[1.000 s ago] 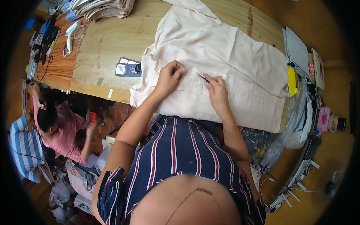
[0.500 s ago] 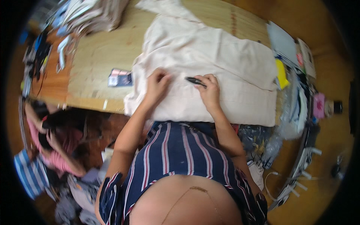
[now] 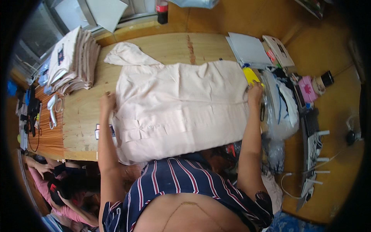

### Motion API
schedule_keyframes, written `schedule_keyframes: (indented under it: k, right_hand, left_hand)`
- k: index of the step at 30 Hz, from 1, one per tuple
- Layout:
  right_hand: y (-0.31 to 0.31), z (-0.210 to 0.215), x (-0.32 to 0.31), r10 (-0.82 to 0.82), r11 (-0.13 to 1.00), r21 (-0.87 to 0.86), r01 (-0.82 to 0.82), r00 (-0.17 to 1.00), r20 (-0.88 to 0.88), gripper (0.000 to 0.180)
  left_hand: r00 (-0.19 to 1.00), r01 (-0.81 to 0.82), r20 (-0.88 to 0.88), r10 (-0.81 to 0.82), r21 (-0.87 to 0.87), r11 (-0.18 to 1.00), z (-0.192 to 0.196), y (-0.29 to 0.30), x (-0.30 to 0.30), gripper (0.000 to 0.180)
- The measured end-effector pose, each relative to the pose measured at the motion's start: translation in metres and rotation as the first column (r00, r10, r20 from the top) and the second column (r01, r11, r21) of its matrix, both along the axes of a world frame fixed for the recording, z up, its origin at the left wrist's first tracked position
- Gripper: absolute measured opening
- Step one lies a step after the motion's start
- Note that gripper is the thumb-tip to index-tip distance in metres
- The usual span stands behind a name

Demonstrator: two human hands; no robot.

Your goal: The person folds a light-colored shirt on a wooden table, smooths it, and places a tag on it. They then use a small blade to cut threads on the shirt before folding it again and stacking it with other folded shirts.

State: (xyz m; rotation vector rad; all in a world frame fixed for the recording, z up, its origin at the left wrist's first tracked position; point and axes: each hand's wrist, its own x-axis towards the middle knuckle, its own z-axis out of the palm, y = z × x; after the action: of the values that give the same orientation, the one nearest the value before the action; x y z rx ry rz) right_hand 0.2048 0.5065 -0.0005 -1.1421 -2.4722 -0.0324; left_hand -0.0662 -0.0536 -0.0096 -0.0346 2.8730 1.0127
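A large cream cloth garment [image 3: 177, 106] lies spread over a wooden table [image 3: 81, 120]. My left hand [image 3: 107, 103] grips its left edge. Far to the right, my right hand [image 3: 255, 92] holds the cloth's right edge, beside a yellow object [image 3: 251, 75]. My arms are stretched wide apart, and the cloth hangs over the table's front edge toward my striped shirt.
A stack of folded cream cloth [image 3: 75, 60] sits at the back left. White boards and booklets [image 3: 249, 48] lie at the back right. A cluttered pile of bags and cloth [image 3: 284, 104] stands right of the table. Another person [image 3: 58, 185] sits low at the left.
My hands were close together at the cloth's middle, the right one by a dark pen-like object. Now they have spread to the cloth's left and right edges, and my head has lifted.
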Motion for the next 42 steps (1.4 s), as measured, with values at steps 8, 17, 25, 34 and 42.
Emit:
schedule_keyframes:
  k: [8, 17, 25, 34, 42]
  right_hand:
    - [-0.02, -0.011, -0.125, -0.017, 0.965, -0.258, 0.043, 0.995, 0.103, 0.053]
    - [0.049, 0.153, -0.042, -0.026, -0.156, -0.219, -0.963, 0.226, -0.974, 0.05]
    - [0.087, 0.329, -0.102, 0.114, 0.467, -0.122, -0.876, 0.196, -0.974, 0.033]
    - [0.072, 0.349, 0.025, 0.071, 0.343, 0.247, -0.906, -0.237, -0.969, 0.031]
    - [-0.013, 0.149, 0.108, 0.281, 0.2, 0.007, -0.98, 0.051, -0.958, 0.015]
  left_hand:
    - [0.93, 0.237, 0.325, -0.172, -0.174, 0.956, -0.016, 0.027, -0.059, 0.039]
    - [0.941, 0.276, -0.184, -0.285, 0.903, 0.328, 0.242, -0.071, 0.019, 0.029]
    - [0.791, 0.49, -0.602, -0.108, 0.518, 0.701, 0.386, -0.016, -0.063, 0.025]
    - [0.327, 0.794, -0.906, -0.271, 0.418, -0.441, 0.416, -0.076, 0.033, 0.044]
    - [0.841, 0.168, -0.447, -0.305, 0.75, -0.639, 0.187, -0.1, 0.111, 0.02]
